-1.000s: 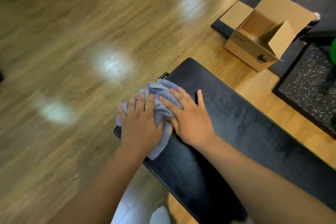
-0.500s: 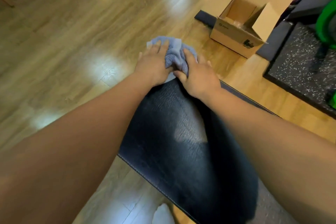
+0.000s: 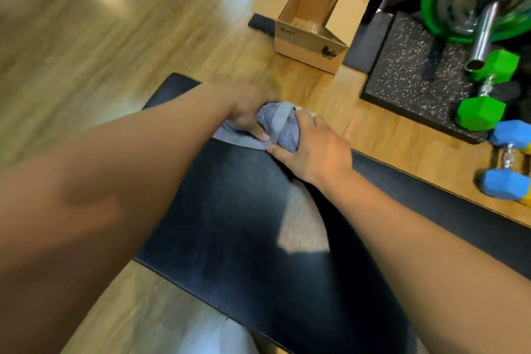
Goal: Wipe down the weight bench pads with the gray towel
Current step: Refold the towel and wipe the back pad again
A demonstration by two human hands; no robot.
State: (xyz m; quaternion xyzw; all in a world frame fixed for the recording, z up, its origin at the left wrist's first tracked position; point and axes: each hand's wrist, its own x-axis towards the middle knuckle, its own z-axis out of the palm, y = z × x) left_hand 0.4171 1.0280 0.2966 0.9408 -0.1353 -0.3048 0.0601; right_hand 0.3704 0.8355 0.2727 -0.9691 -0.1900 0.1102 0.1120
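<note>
Right now the gray towel (image 3: 283,129) sits bunched into a lump on the black bench pad (image 3: 235,210), at the pad's far long edge and close to its left end. The pad's long axis runs from that left end, at the upper left, down toward the lower right. The towel's lump and a flatter flap trailing to its left stretch roughly along that same far edge, with a paler hem band crossing over the lump.

Both hands are on the towel. The left hand (image 3: 247,106), blurred, has its fingers curled down over the towel's left part, with the thumb tip pressed against the cloth. The right hand (image 3: 316,149) clamps the lump's right side, thumb low against the pad's surface and fingers wrapped over the top; one finger sticks out straight past the pad's far edge. Both forearms cross the pad on the way to the towel.

Beyond the pad's far edge, on the wooden floor (image 3: 115,52), stands an open cardboard box (image 3: 313,23). To the right of the box lies a speckled mat (image 3: 408,77) carrying a green dumbbell (image 3: 488,95) and a green weight plate (image 3: 434,3) on a chrome bar (image 3: 485,31). A blue dumbbell (image 3: 505,169) lies just beyond the pad's far edge, further right.
</note>
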